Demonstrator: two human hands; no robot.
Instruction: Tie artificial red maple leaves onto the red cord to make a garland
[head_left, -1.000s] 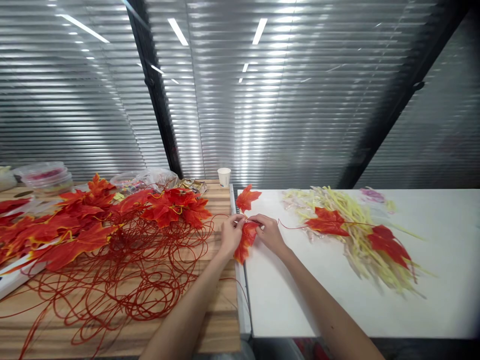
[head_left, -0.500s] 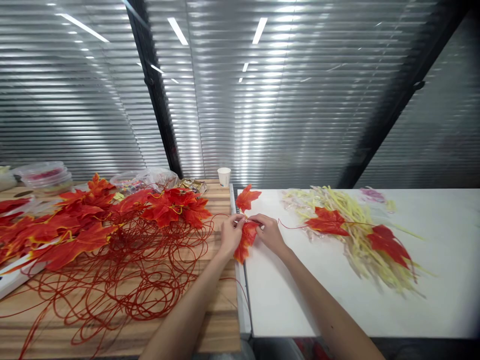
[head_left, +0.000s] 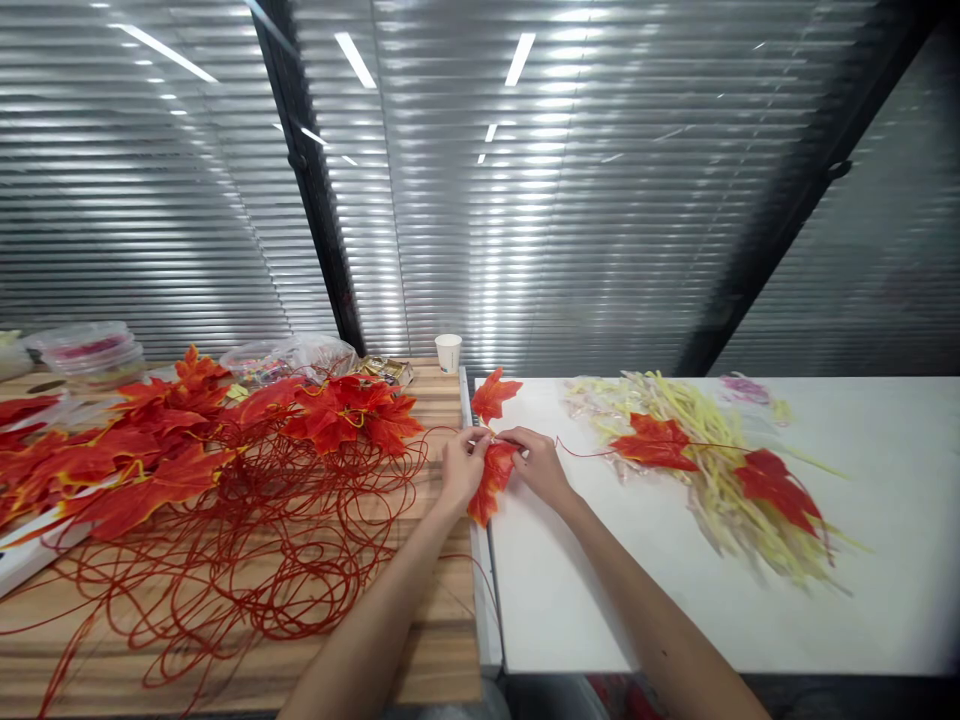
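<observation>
My left hand (head_left: 463, 466) and my right hand (head_left: 537, 464) meet above the seam between two tables, fingertips pinched close together on the stems of red leaves. One red leaf (head_left: 495, 395) points up beyond my fingers; another red leaf (head_left: 492, 486) hangs below, between the hands. A thin red cord runs right from near my right hand to a red leaf (head_left: 654, 443) and a darker red leaf (head_left: 778, 490), both lying on pale yellow strips (head_left: 720, 500). The exact grip at the fingertips is too small to make out.
A tangle of red cord (head_left: 285, 560) and a pile of red leaves (head_left: 165, 440) cover the wooden table (head_left: 442, 640) at left. Behind them are plastic tubs (head_left: 90, 355), a clear bag (head_left: 315, 355) and a paper cup (head_left: 448, 354). The white table (head_left: 570, 610) is at right.
</observation>
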